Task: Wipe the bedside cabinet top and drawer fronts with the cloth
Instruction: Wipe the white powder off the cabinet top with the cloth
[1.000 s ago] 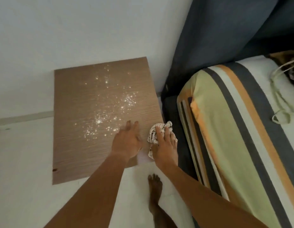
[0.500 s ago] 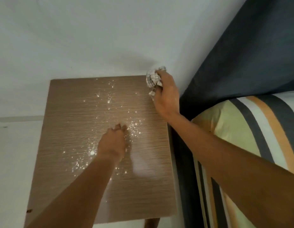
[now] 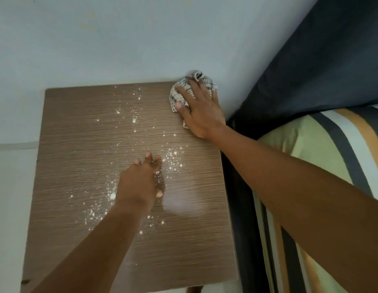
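The brown wood-grain cabinet top [image 3: 82,144] fills the middle of the view, seen from above. White powder specks [image 3: 173,161] are scattered over its centre. My right hand [image 3: 200,111] presses a crumpled white checked cloth [image 3: 179,92] flat onto the far right corner of the top, against the wall. My left hand [image 3: 139,182] rests palm down near the middle of the top, fingers spread, holding nothing. The drawer fronts are hidden below the top.
A pale wall [image 3: 120,39] runs behind the cabinet. A dark headboard [image 3: 310,70] and a bed with a striped green, orange and grey cover [image 3: 331,144] stand close on the right. White floor [image 3: 12,187] lies to the left.
My right hand carried the cloth from the near right edge to the far right corner and now presses it flat. My left hand slid onto the middle of the top.
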`<action>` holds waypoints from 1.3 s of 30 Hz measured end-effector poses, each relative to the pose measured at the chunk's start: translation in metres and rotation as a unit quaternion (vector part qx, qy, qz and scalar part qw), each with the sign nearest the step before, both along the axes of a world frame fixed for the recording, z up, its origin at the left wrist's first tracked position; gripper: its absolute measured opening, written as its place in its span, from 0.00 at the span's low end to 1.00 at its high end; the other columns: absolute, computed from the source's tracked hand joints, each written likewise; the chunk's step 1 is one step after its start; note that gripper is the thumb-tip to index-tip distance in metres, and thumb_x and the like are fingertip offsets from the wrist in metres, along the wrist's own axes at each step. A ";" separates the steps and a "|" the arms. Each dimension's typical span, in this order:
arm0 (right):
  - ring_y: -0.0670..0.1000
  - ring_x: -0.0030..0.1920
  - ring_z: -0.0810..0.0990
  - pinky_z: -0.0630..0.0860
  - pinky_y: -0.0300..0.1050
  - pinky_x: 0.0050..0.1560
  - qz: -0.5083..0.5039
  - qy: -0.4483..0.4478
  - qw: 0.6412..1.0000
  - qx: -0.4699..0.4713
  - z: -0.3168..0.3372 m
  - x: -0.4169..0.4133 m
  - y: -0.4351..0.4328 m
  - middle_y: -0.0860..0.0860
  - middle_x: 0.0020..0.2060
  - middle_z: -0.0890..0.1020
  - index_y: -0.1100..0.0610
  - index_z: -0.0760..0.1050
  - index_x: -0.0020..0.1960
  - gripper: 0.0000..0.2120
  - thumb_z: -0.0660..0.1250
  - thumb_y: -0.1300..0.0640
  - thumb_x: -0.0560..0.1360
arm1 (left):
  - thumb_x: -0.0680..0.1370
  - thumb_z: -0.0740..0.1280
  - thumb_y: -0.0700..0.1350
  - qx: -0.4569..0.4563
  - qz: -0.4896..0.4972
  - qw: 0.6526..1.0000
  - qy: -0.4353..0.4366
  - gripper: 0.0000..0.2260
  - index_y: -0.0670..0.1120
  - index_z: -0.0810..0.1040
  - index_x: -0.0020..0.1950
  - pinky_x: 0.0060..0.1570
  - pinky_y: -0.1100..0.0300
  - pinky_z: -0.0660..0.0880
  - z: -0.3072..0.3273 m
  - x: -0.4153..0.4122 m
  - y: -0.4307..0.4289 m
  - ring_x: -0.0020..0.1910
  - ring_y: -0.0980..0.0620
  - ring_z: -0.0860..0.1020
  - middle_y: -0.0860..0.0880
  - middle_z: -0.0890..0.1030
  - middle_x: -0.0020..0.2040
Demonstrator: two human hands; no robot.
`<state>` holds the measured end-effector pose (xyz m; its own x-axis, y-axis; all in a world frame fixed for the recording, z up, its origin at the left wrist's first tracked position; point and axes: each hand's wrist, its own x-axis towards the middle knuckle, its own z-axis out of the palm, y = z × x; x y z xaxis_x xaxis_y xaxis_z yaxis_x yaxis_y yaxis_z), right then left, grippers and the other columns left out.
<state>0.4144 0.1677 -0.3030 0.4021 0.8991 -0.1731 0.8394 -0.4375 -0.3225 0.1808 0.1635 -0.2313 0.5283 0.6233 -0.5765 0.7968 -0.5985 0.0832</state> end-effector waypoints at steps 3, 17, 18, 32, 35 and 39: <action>0.51 0.82 0.43 0.39 0.58 0.80 0.012 -0.005 1.000 0.003 0.002 -0.017 -0.018 0.46 0.82 0.47 0.39 0.50 0.81 0.27 0.43 0.36 0.83 | 0.69 0.78 0.46 -0.001 0.012 1.000 -0.022 0.39 0.57 0.64 0.77 0.64 0.57 0.69 0.000 0.000 0.002 0.70 0.46 0.71 0.50 0.69 0.75; 0.51 0.82 0.43 0.40 0.56 0.81 -0.179 -0.014 0.983 0.027 0.000 -0.204 -0.193 0.46 0.82 0.47 0.39 0.48 0.81 0.26 0.44 0.38 0.84 | 0.72 0.74 0.51 0.092 -0.069 0.985 -0.131 0.32 0.51 0.67 0.73 0.72 0.38 0.59 -0.017 -0.037 -0.018 0.69 0.41 0.70 0.46 0.71 0.72; 0.52 0.82 0.44 0.40 0.57 0.80 -0.209 -0.018 0.977 0.030 0.000 -0.221 -0.201 0.47 0.82 0.47 0.39 0.49 0.81 0.26 0.44 0.38 0.84 | 0.73 0.74 0.54 0.112 -0.083 0.981 -0.135 0.31 0.52 0.68 0.73 0.73 0.36 0.54 -0.018 -0.045 -0.026 0.71 0.42 0.69 0.47 0.71 0.72; 0.54 0.79 0.58 0.63 0.56 0.77 -0.405 0.053 0.898 0.164 -0.010 -0.296 -0.302 0.52 0.78 0.61 0.47 0.62 0.78 0.23 0.57 0.49 0.84 | 0.76 0.62 0.65 0.106 -0.058 0.988 -0.095 0.23 0.54 0.73 0.64 0.71 0.30 0.42 -0.030 -0.087 -0.100 0.75 0.42 0.65 0.46 0.73 0.72; 0.54 0.71 0.70 0.74 0.58 0.67 -0.434 0.051 0.872 0.221 -0.005 -0.297 -0.318 0.53 0.72 0.71 0.52 0.70 0.73 0.20 0.63 0.57 0.81 | 0.76 0.62 0.66 0.096 -0.068 0.990 -0.074 0.23 0.54 0.73 0.65 0.70 0.29 0.42 -0.031 -0.084 -0.096 0.75 0.41 0.64 0.46 0.73 0.72; 0.52 0.66 0.74 0.76 0.57 0.64 -0.396 0.036 0.869 0.294 0.017 -0.286 -0.313 0.50 0.66 0.74 0.50 0.72 0.70 0.21 0.67 0.61 0.78 | 0.77 0.64 0.62 0.099 -0.061 0.990 -0.084 0.16 0.54 0.79 0.59 0.72 0.33 0.43 -0.015 -0.079 -0.091 0.66 0.42 0.75 0.48 0.82 0.60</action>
<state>0.1287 -0.1454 -0.2859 0.9426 0.2861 0.1721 0.3178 -0.6105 -0.7254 0.1015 0.0722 -0.2465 0.6848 0.6407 -0.3472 0.7025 -0.7071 0.0807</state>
